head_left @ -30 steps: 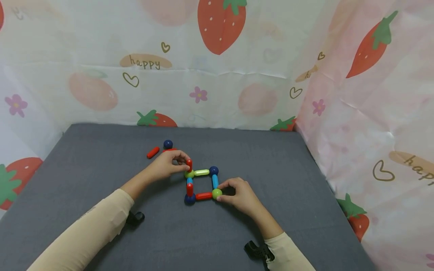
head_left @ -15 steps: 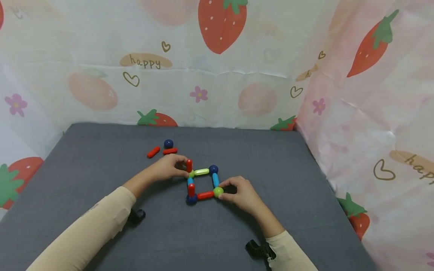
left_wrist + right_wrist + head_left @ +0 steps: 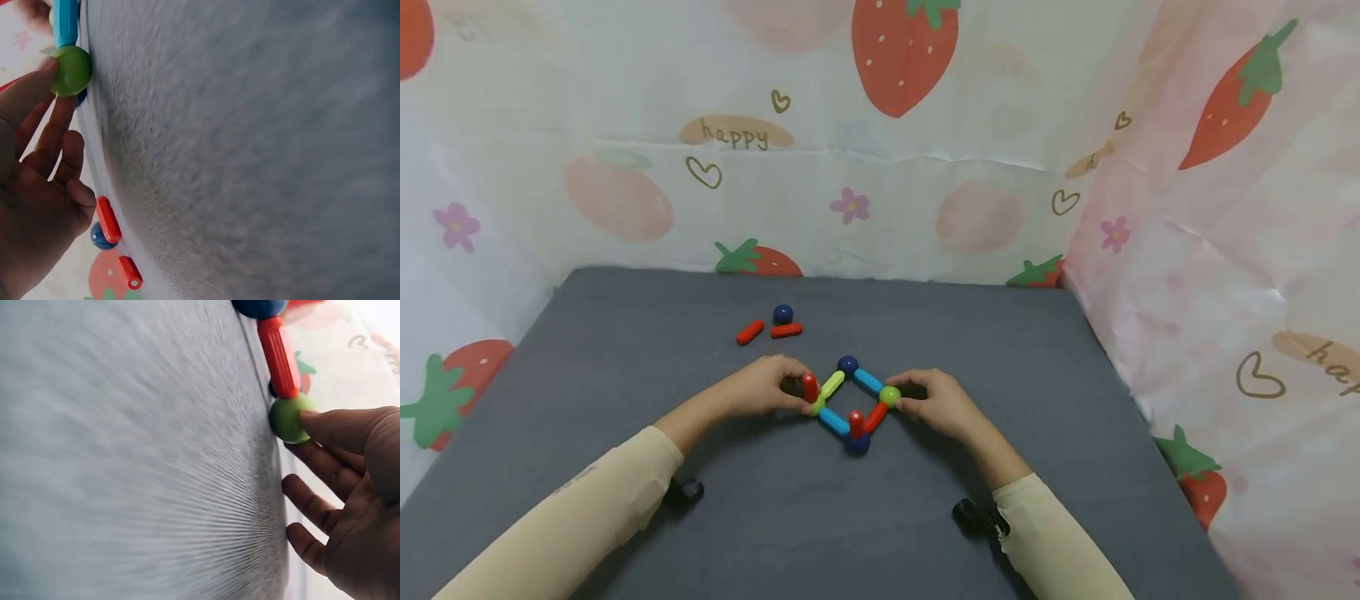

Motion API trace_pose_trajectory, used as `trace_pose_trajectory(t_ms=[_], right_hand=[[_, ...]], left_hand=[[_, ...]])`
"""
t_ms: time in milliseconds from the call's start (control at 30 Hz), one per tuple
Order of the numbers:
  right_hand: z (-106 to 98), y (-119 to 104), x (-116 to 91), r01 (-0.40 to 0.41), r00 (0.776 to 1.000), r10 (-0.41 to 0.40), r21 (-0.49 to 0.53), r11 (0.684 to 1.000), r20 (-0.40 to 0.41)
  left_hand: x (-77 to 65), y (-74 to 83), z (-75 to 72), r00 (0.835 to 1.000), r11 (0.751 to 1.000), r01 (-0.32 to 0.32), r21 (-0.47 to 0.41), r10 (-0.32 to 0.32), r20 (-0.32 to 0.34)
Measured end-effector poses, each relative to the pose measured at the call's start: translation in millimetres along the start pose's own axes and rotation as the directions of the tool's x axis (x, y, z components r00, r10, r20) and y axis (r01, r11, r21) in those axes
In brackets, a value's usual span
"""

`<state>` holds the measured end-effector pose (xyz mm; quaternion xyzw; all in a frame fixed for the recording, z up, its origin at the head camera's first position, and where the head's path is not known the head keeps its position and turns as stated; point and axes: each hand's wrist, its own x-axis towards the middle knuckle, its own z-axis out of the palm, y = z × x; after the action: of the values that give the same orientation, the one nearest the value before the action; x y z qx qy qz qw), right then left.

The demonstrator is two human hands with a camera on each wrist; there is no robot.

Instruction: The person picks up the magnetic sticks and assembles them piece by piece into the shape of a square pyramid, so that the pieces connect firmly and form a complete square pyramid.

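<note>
A diamond-shaped frame of toy balls and rods lies on the grey cloth. My left hand point(image 3: 766, 387) pinches the green ball point(image 3: 74, 71) at its left corner, thumb and fingertip on either side. At the right corner, the other green ball point(image 3: 290, 419) is pinched by my right hand point(image 3: 942, 403). Dark blue balls form the far corner point(image 3: 847, 365) and the near corner point(image 3: 857, 447). Two blue rods, one yellow-green rod point(image 3: 832, 384) and one red rod point(image 3: 279, 357) join them. Short red rods stand upright on the left green ball point(image 3: 809, 387) and the near blue ball point(image 3: 856, 423).
Beyond my left hand, a loose dark blue ball point(image 3: 782, 314) lies with two loose red rods, one point(image 3: 786, 330) just in front of it and another point(image 3: 749, 332) to its left. Strawberry-printed sheets point(image 3: 895, 167) rise behind and right of the grey-covered table point(image 3: 820, 533).
The frame has turned counterclockwise from a square facing me into a diamond. My left hand has come nearer and my right hand has moved farther away, each with its green ball.
</note>
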<state>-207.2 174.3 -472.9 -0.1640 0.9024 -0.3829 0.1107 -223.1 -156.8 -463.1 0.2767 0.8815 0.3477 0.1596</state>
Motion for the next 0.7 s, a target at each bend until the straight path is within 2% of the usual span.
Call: trace_pose_trajectory(t_ms=[300,467,700], right_hand=[[-2.3,-3.6,27.1,0.007,0.999,-0.008,0.012,1.0,0.052],[-3.0,-6.3,40.5,0.012,0.998,-0.012,0.009,1.0,0.069],[-3.7,-7.9,52.4,0.029,0.996,-0.031,0.024,0.999,0.088]], left_hand=[[-14.4,12.7,12.7,0.999,0.994,-0.033,0.101,0.036,-0.027],[-16.2,18.2,20.1,0.995,0.988,-0.076,0.131,0.083,-0.052],[-15.5,24.6,28.3,0.992,0.985,-0.096,0.142,0.105,-0.064]])
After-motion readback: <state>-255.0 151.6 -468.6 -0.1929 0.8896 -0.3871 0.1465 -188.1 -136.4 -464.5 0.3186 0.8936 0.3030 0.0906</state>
